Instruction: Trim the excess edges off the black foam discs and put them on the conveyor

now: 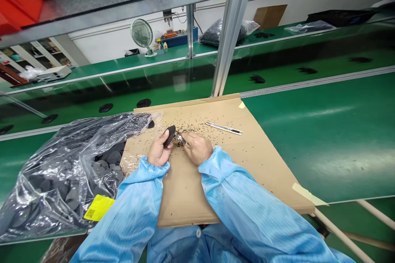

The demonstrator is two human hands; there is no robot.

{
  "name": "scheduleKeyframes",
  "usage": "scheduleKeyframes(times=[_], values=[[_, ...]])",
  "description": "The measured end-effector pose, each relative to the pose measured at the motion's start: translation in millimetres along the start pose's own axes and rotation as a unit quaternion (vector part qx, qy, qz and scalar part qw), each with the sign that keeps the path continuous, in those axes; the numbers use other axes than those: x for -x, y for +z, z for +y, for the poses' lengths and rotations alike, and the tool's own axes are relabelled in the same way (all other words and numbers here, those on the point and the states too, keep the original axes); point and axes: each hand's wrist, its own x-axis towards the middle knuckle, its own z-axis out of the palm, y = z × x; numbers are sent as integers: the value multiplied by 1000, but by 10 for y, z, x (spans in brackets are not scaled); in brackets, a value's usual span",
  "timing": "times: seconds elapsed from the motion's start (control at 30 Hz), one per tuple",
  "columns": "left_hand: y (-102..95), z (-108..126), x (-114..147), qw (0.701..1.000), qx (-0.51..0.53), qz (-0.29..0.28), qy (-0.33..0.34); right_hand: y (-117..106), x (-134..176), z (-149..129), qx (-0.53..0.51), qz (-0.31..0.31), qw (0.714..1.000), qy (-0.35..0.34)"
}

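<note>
My left hand (160, 150) holds a black rubber-looking disc (170, 135), tilted up on its edge between thumb and fingers. In my right hand (197, 146) is a pair of small metal nippers (181, 138), with the shiny tip close to the disc's right side; my fingers hide most of the handles. Whether the tip touches the disc I cannot tell. Both hands are over a brown cardboard sheet (185, 201). Tiny black scraps (191, 124) are strewn around them. A slim silver-and-black utility knife (224, 128) lies beyond my right hand.
A clear plastic bag (61, 164) full of black discs lies at left, with a yellow label (99, 208). Behind the cardboard runs a green conveyor belt (173, 86) carrying black pieces. A metal post (230, 37) rises at the cardboard's far edge. A fan (142, 35) stands farther back.
</note>
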Motion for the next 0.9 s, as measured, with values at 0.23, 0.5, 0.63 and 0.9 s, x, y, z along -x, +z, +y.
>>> scheduleKeyframes(times=[0.23, 0.5, 0.63, 0.9], values=[[17, 1, 5, 1000, -8, 19, 1, 51, 3, -5, -49, 3, 998, 32], [-3, 29, -29, 1000, 23, 7, 14, 114, -26, 51, -417, 41, 897, 139], [22, 43, -17, 998, 30, 1, 52, 120, -41, 64, -473, 65, 860, 179], [-10, 77, 27, 999, 18, -40, -18, 42, -21, -6, -408, 110, 900, 106]])
